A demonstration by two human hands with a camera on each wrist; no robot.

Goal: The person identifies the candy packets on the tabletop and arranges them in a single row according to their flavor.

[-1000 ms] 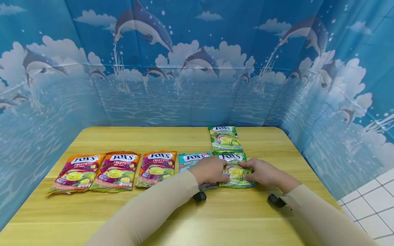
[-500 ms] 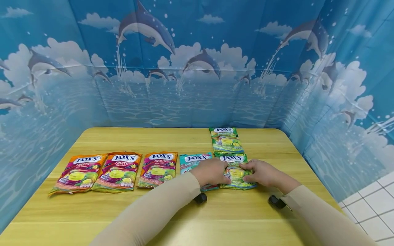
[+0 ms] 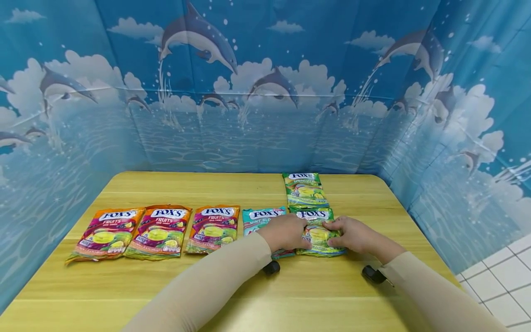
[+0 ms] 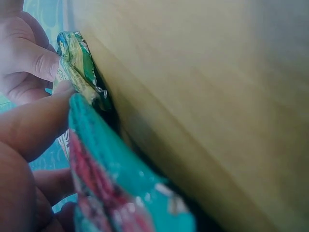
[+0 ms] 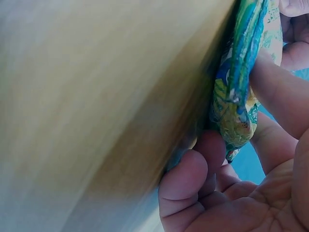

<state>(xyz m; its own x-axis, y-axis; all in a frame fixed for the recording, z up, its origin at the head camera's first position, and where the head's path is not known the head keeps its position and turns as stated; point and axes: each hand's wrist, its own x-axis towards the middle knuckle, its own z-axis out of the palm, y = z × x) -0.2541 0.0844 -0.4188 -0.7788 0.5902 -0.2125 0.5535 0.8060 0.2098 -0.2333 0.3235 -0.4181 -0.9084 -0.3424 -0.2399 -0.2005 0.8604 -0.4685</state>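
Little has shifted, suggesting a near-settled placement: the half-curled right hand [image 3: 357,234] pinches the lower Fox's Springtea bag [image 3: 318,234], at six o'clock of the upper Springtea bag [image 3: 306,191]; the left hand [image 3: 284,230] touches it, but I can't tell whether it grips.

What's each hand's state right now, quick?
Left hand: touching the nearer green candy bag; grip cannot be told.
Right hand: holding that bag at its right edge.

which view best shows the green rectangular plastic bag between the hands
The head view: the green bag shows its FOX'S front, though the left hand and right hand partly cover it. The left wrist view shows mainly its edge beyond the teal rectangular plastic bag; the right wrist view shows the green one's edge close up.
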